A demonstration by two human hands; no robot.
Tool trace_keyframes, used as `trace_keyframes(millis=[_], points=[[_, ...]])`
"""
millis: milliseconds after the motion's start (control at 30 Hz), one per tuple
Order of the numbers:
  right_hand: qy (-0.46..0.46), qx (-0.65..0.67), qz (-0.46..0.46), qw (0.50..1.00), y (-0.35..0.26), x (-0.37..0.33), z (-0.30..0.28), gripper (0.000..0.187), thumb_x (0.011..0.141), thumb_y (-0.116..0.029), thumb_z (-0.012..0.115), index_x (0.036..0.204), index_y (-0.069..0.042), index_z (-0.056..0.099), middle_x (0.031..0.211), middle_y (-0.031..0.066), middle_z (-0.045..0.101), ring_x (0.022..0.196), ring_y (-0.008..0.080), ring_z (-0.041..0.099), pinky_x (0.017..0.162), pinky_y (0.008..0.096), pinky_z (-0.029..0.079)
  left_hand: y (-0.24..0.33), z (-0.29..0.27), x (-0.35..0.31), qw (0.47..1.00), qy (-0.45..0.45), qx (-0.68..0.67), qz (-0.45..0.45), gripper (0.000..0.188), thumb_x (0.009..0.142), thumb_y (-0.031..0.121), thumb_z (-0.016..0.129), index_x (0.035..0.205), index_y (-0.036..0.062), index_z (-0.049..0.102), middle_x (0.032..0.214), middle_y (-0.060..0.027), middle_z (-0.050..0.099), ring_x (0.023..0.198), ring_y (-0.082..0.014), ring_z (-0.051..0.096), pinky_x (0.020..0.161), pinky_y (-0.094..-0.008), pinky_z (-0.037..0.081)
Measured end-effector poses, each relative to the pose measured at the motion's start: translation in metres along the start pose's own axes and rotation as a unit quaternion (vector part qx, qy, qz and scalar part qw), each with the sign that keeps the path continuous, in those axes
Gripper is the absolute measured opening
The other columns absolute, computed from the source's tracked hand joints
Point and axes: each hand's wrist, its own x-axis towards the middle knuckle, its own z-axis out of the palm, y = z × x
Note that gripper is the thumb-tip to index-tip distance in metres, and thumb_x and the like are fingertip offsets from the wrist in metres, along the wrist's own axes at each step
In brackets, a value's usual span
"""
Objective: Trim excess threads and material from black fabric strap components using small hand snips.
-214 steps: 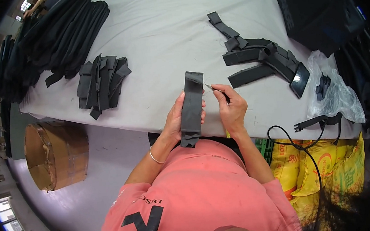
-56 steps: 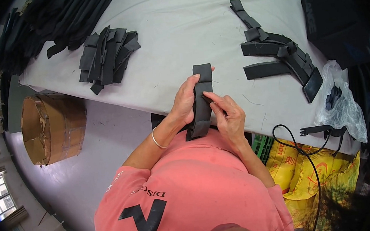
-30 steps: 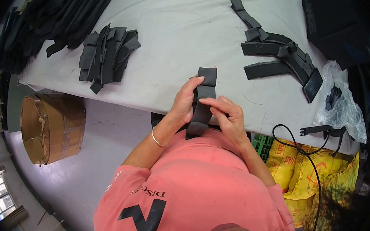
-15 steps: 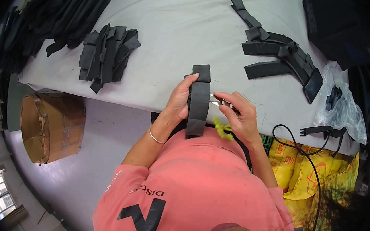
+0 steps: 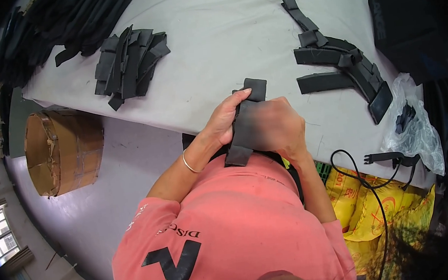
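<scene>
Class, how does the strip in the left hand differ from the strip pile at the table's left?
The dark strip is one piece, while the strip pile holds several overlapping ones. The dark strip is gripped by the left hand; the strip pile lies on the table, no hand on it. The blurred right hand hides part of the strip, but the pile is uncovered. Both are dark and band-shaped.

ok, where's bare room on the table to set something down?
Widest: the middle of the pale cloth-covered table, between the left pile of dark flat fabric strips and the matching right pile. Smaller: between right hand and crumpled clear plastic bag. Crowded: far left, under long black fabric pieces.
</scene>
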Motion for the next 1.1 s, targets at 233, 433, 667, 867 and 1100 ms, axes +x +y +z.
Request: trace_keyframes(millis=[233,433,667,867,1100], points=[[-0.022,0.004,0.005,1.0,0.0,0.002,-0.006,0.023,0.071,-0.009,0.073,0.093,-0.014,0.07,0.085,0.0013,0.056,0.059,0.0164,0.058,0.05,0.0295,0.043,-0.001,0.005,-0.001,1.0,0.002,0.011,-0.009,0.022,0.093,0.026,0.054,0.101,0.0056,0.054,0.088,-0.0053,0.062,0.071,-0.0115,0.063,0.058,-0.0254,0.055],[0.005,-0.021,0.005,1.0,-0.005,0.002,0.002,0.021,0.071,-0.01,0.073,0.091,-0.015,0.07,0.083,0.0014,0.055,0.056,0.0171,0.055,0.049,0.0299,0.042,-0.003,0.006,0.0,1.0,0.01,0.014,0.001,0.02,0.094,0.024,0.053,0.101,0.0054,0.054,0.089,-0.0045,0.061,0.072,-0.0105,0.062,0.059,-0.025,0.054],[0.05,-0.042,0.016,0.998,-0.001,0.0,0.002,0.019,0.071,-0.009,0.072,0.089,-0.015,0.07,0.081,0.0015,0.054,0.054,0.0175,0.052,0.05,0.0307,0.041,-0.001,0.002,-0.001,0.999,0.023,0.03,0.014,0.02,0.095,0.024,0.052,0.101,0.0055,0.054,0.09,-0.0052,0.06,0.072,-0.0106,0.062,0.058,-0.0249,0.054],[0.032,-0.035,0.009,0.999,-0.001,-0.003,0.0,0.022,0.07,-0.009,0.073,0.091,-0.015,0.07,0.082,0.001,0.055,0.057,0.0174,0.052,0.052,0.0305,0.04,-0.002,0.003,-0.002,1.0,0.021,0.018,0.006,0.021,0.094,0.025,0.052,0.102,0.0056,0.053,0.089,-0.0052,0.06,0.071,-0.0108,0.062,0.058,-0.025,0.054],[0.007,-0.065,-0.038,0.997,0.003,0.0,-0.002,0.023,0.068,-0.011,0.074,0.09,-0.015,0.068,0.084,0.0007,0.056,0.062,0.0185,0.053,0.058,0.0315,0.04,-0.003,0.008,-0.003,1.0,0.009,0.013,-0.001,0.021,0.094,0.024,0.052,0.103,0.0057,0.054,0.09,-0.0048,0.06,0.073,-0.0106,0.062,0.059,-0.0252,0.054]])
